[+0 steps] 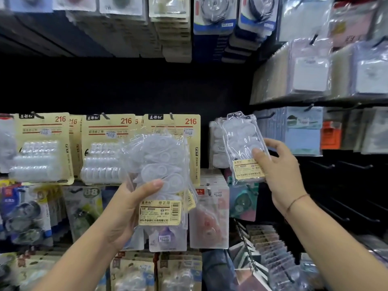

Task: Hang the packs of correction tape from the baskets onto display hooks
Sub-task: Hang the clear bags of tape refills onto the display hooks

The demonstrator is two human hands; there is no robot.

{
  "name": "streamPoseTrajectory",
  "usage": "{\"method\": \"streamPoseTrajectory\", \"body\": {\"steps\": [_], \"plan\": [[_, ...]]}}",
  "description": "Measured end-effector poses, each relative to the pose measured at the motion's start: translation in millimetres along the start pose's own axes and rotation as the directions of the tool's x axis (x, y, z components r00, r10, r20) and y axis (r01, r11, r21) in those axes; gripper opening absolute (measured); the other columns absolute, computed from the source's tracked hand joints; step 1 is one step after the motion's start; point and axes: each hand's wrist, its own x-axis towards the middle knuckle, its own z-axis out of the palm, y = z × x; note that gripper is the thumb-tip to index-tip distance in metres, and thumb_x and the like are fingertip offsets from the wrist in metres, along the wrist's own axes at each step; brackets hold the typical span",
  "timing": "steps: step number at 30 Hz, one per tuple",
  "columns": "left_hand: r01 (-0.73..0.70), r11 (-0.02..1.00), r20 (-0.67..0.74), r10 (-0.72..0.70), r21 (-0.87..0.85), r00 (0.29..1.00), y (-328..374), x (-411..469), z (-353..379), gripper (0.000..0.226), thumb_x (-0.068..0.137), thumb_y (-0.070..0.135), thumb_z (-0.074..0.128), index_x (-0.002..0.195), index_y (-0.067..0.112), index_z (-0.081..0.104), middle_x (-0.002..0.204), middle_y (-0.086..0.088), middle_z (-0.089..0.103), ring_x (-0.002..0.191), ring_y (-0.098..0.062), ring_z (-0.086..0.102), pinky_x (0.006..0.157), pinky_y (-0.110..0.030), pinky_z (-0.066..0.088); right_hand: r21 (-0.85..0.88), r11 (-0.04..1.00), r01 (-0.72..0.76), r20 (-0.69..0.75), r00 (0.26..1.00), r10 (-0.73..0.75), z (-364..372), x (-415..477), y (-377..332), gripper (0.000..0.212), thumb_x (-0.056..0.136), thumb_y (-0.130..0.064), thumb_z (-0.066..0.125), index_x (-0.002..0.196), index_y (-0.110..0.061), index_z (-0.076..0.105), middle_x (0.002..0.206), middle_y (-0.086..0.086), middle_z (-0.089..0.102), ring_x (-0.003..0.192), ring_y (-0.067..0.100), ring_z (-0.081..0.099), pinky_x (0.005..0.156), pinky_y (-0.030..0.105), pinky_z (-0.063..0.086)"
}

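The left hand [134, 208] gripped a bunch of clear packs of correction tape [161, 173], thumb curled across their front, and held them up before the yellow cards marked 216 [42, 143]. The right hand [281, 171] pinched a single pack [241, 143] near its lower end, thumb on the front and fingers behind, upright against the hanging packs [216, 143]; whether it hung there too could not be told
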Motion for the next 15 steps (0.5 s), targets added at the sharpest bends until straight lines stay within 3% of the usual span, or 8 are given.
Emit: {"method": "streamPoseTrajectory", "body": {"steps": [4, 12, 15], "plan": [[-0.004, 1.000, -0.004, 0.004, -0.003, 1.000, -3, 1, 0, 0.121, 0.020, 0.044, 0.100, 0.130, 0.018, 0.059, 0.103, -0.012, 0.076, 0.080, -0.025, 0.075, 0.054, -0.033, 0.060, -0.008, 1.000, 0.017, -0.009, 1.000, -0.017, -2, 4, 3, 0.020, 0.093, -0.018, 0.062, 0.111, -0.024, 0.055, 0.078, 0.001, 0.073, 0.072, 0.017, 0.073, 0.067, 0.040, 0.059], [0.020, 0.999, 0.023, -0.021, 0.027, 1.000, -8, 7, 0, 0.113, 0.023, 0.044, 0.100, 0.127, 0.018, 0.062, 0.107, -0.014, 0.075, 0.084, -0.028, 0.075, 0.057, -0.033, 0.060, -0.036, 0.999, 0.011, -0.001, 1.000, -0.011, -2, 12, 12, 0.024, 0.093, -0.019, 0.062, 0.116, -0.021, 0.055, 0.079, 0.003, 0.074, 0.072, 0.017, 0.073, 0.065, 0.035, 0.059], [0.013, 0.999, 0.021, -0.014, 0.035, 1.000, -9, 12, 0, 0.111, 0.025, 0.046, 0.099, 0.127, 0.021, 0.062, 0.108, -0.013, 0.075, 0.085, -0.026, 0.075, 0.058, -0.032, 0.060, -0.068, 0.997, -0.039, -0.005, 0.999, 0.038, 2, 24, 25, 0.016, 0.094, -0.021, 0.061, 0.110, -0.021, 0.056, 0.086, 0.004, 0.073, 0.074, 0.019, 0.072, 0.063, 0.031, 0.058]]}}
